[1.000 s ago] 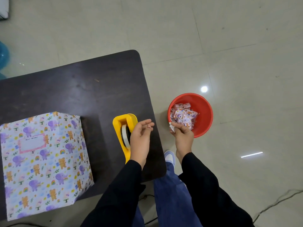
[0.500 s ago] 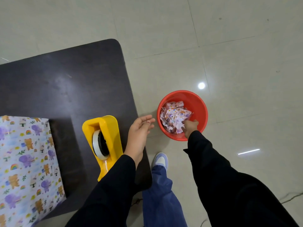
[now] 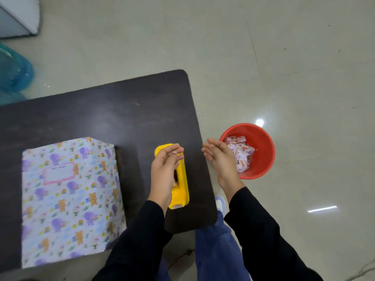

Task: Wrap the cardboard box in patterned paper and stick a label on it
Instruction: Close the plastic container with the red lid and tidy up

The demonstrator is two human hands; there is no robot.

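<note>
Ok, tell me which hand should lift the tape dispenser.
Left. The left hand is open, empty and directly over the dispenser on the table. The right hand, also open, is beyond the table edge, by the bucket.

Paper-wrapped box point(image 3: 69, 199) upright on table; pink-bordered label point(image 3: 58, 173) on top

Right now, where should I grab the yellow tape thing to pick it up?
Probably come from above and pinch the yellow tape dispenser across its two long sides, near the middle. It sits on the dark table, long and narrow, so a hand fits round its width. The left hand hovers right over it.
</note>
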